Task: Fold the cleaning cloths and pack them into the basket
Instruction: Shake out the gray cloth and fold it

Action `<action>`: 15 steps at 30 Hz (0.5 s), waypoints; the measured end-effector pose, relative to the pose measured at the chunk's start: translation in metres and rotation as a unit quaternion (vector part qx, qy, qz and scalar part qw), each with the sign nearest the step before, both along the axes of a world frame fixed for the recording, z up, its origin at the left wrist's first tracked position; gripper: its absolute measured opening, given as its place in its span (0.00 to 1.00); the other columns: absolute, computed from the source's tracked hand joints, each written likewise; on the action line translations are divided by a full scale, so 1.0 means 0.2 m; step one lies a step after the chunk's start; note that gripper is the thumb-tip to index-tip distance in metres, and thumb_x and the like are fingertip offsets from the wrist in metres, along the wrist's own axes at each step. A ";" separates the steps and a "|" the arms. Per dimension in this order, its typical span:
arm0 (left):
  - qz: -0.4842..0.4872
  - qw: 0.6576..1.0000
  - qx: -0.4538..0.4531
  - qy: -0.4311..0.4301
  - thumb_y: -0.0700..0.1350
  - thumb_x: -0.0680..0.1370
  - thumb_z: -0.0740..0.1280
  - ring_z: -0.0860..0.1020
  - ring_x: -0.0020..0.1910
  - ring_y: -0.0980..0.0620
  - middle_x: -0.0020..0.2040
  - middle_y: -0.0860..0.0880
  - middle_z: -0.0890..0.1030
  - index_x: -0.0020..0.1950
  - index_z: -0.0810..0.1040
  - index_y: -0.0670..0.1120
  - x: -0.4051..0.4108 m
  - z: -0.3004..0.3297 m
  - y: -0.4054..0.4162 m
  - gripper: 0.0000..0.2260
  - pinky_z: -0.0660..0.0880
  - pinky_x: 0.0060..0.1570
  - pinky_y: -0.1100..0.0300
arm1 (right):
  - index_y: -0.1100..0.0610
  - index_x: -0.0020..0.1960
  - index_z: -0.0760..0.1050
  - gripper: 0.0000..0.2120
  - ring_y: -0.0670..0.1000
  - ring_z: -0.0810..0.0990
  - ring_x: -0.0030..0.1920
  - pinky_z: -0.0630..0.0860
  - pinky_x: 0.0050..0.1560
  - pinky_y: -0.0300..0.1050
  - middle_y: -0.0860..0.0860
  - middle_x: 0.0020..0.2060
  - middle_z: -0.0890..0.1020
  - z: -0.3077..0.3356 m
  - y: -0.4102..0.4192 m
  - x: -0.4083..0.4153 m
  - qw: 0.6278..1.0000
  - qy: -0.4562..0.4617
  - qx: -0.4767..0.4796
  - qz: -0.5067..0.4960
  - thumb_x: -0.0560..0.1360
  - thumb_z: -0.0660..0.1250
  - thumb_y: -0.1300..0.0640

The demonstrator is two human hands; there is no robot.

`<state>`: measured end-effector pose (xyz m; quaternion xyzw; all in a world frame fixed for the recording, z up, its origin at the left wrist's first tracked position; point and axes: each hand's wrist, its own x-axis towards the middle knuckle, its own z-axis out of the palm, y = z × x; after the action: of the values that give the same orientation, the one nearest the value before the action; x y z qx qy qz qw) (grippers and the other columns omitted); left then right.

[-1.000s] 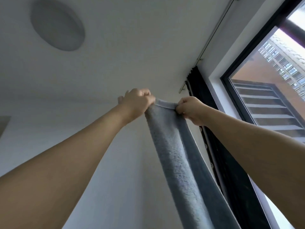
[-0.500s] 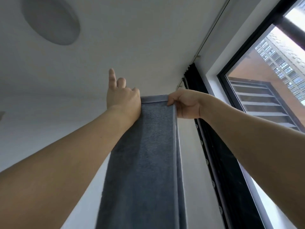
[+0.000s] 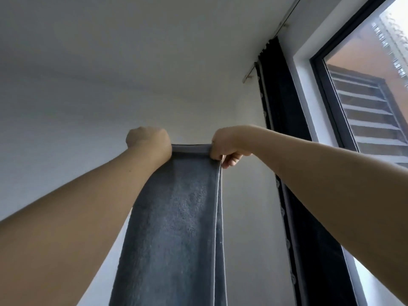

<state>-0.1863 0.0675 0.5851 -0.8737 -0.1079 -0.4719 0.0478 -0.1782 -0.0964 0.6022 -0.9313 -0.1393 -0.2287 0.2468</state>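
A long grey-blue cleaning cloth (image 3: pixel 176 228) hangs straight down from its top hem, held high in front of the white wall. My left hand (image 3: pixel 149 140) is a closed fist gripping the hem's left corner. My right hand (image 3: pixel 225 146) pinches the right corner, where two layers of cloth edge show. The cloth's lower end runs out of the frame. No basket is in view.
The camera looks upward at a white ceiling (image 3: pixel 154 40) and wall. A dark curtain (image 3: pixel 284 140) hangs on a rail at the right, beside a black-framed window (image 3: pixel 364 107) showing buildings outside.
Both hands have moved apart, spreading the bunched hem flat. The left hand's raised fingers have closed into a fist. The view has shifted left and the ceiling lamp has gone out of frame.
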 end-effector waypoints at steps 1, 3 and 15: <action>-0.045 0.997 -0.056 -0.010 0.38 0.74 0.62 0.74 0.41 0.45 0.39 0.47 0.74 0.46 0.75 0.43 0.11 -0.03 0.03 0.04 0.71 0.41 0.56 | 0.64 0.45 0.68 0.05 0.52 0.77 0.24 0.72 0.19 0.38 0.60 0.38 0.75 -0.04 0.02 0.10 0.999 -0.011 0.031 0.005 0.75 0.55 0.71; -0.154 0.963 -0.220 -0.006 0.36 0.74 0.62 0.80 0.33 0.44 0.35 0.43 0.79 0.46 0.75 0.38 0.32 -0.09 0.07 0.03 0.78 0.37 0.55 | 0.63 0.43 0.67 0.06 0.51 0.77 0.21 0.75 0.20 0.39 0.59 0.36 0.75 -0.12 0.05 0.30 0.986 0.002 0.158 0.052 0.78 0.55 0.69; -0.411 0.838 -0.333 -0.137 0.34 0.74 0.56 0.72 0.45 0.43 0.49 0.44 0.77 0.53 0.81 0.45 0.68 -0.13 -0.08 0.17 0.68 0.42 0.60 | 0.52 0.44 0.71 0.08 0.53 0.80 0.46 0.76 0.44 0.42 0.50 0.40 0.77 -0.20 0.02 0.71 0.843 -0.077 0.491 0.205 0.77 0.59 0.63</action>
<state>-0.0508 0.0509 0.5595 -0.7276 0.1052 -0.4987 -0.4592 -0.0353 -0.0929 0.5624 -0.6178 -0.2150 -0.2823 0.7017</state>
